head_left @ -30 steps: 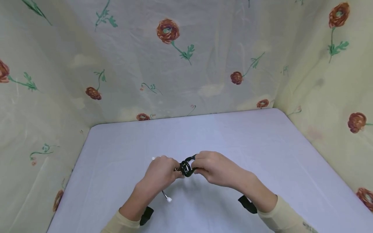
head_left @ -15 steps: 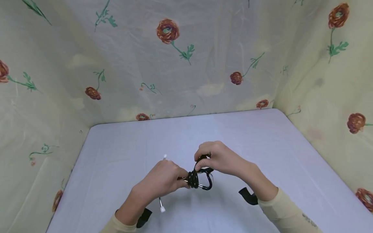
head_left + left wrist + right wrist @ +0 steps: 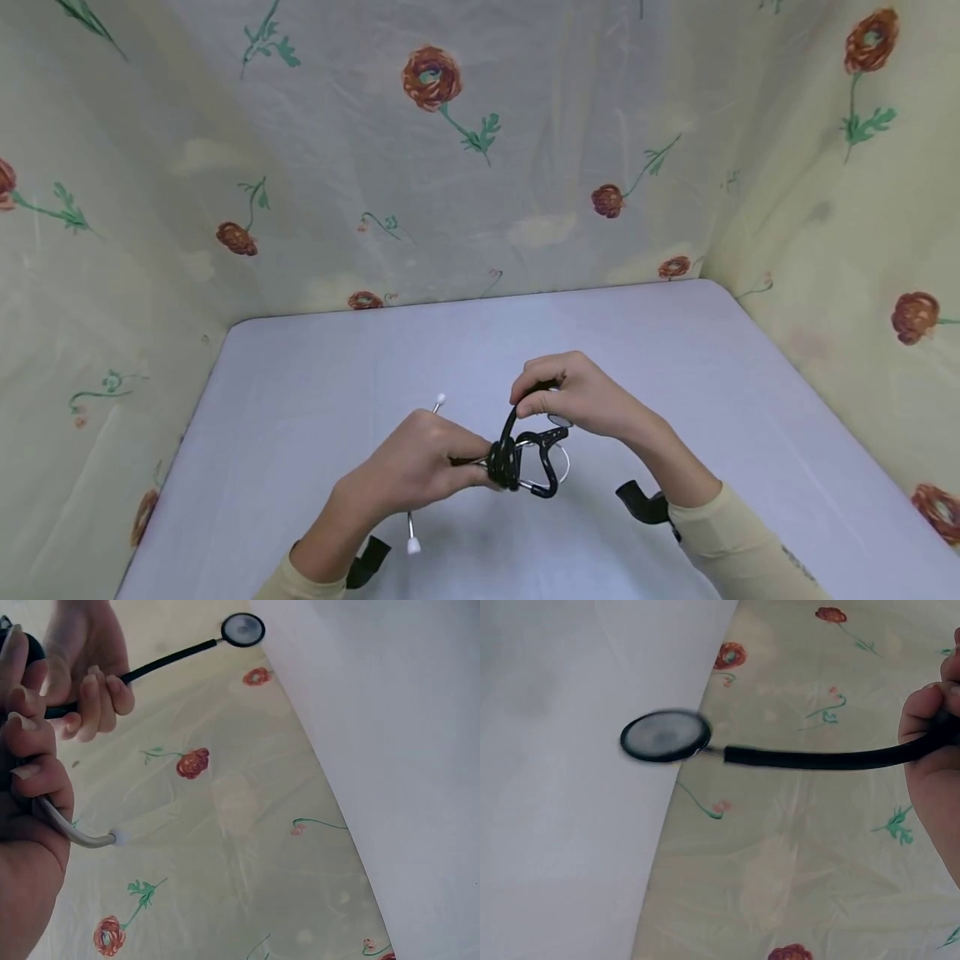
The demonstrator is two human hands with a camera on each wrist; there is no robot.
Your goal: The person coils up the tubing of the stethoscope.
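A stethoscope with black tubing is held between both hands above the table. My left hand [image 3: 423, 458] grips its metal ear tubes; white eartips [image 3: 413, 546] stick out on either side of that hand. Several turns of black tubing [image 3: 504, 465] are wrapped beside the left fingertips, with a black and silver loop [image 3: 543, 475] to their right. My right hand [image 3: 573, 390] pinches a stretch of tubing drawn up from the coil. From that hand, the tubing's free end runs out to the round chestpiece [image 3: 665, 736]. The left palm's grip is partly hidden in the head view.
The table under a pale cloth [image 3: 322, 367] lies below the hands. Flowered sheeting [image 3: 525, 167] hangs behind it and along both sides. A black strap piece [image 3: 643, 502] sits at the right wrist, another black piece [image 3: 367, 563] at the left.
My right hand has moved up and to the right, drawing tubing away from the coil. The left hand has shifted slightly right. The black and silver loop and chestpiece show more plainly.
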